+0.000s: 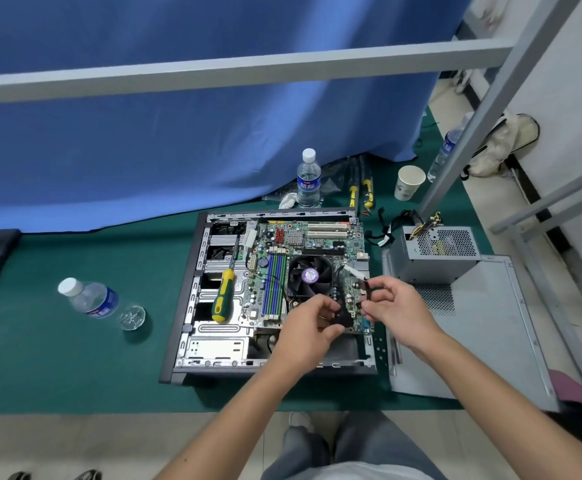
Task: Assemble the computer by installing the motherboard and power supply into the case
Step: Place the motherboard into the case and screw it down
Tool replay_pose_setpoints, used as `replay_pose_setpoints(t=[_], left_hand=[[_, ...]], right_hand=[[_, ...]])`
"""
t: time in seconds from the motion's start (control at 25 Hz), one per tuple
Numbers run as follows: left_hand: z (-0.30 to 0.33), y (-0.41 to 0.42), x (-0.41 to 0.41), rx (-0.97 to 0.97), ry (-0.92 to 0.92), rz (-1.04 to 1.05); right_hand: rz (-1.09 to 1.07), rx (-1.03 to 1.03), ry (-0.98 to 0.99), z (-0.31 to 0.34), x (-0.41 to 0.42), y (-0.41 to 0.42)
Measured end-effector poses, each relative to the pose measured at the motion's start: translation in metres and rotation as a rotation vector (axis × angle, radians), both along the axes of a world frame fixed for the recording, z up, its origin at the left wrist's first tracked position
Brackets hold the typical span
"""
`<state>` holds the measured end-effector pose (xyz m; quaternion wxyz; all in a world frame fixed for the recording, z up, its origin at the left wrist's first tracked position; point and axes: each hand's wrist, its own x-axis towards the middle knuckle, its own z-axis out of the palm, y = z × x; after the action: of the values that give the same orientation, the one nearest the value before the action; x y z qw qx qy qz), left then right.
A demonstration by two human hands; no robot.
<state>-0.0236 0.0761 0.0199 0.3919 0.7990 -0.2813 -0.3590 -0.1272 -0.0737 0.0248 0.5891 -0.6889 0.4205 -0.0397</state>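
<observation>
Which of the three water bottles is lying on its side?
The water bottle on the green mat left of the computer case; the other two, by the blue curtain and behind the metal post, stand upright.

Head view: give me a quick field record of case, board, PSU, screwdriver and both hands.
case: open, lying flat on green mat
motherboard: inside case
power supply: outside case, on the side panel to its right
screwdriver: resting on the drive bay, untouched
left hand: over the board's near edge, fingers curled on a black part
right hand: pinching a black cable
</observation>
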Motion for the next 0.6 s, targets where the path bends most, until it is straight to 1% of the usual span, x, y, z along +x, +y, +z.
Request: replay_pose_setpoints(t=[0.08, 0.16, 0.28, 0.44, 0.52, 0.6], left_hand=[[-0.002, -0.006, -0.006, 0.012, -0.085, -0.04], [-0.004, -0.01, -0.011, 0.025, -0.131, -0.039], [-0.009, -0.016, -0.018, 0.091, -0.221, -0.068], [-0.018, -0.025, -0.028, 0.159, -0.245, -0.046], [-0.02, -0.031, -0.032, 0.176, -0.274, -0.029], [-0.021, -0.033, -0.034, 0.183, -0.266, -0.006]], right_hand=[[0.024, 0.005, 0.001, -0.003, 0.001, -0.006], [0.064, 0.016, 0.002, -0.006, 0.003, -0.014], [0.12, 0.025, 0.03, -0.013, 0.001, -0.025], [0.144, 0.078, 0.033, -0.024, -0.006, -0.036], [0.156, 0.096, 0.016, -0.026, -0.006, -0.043], [0.177, 0.1, 0.02, -0.027, -0.007, -0.044]])
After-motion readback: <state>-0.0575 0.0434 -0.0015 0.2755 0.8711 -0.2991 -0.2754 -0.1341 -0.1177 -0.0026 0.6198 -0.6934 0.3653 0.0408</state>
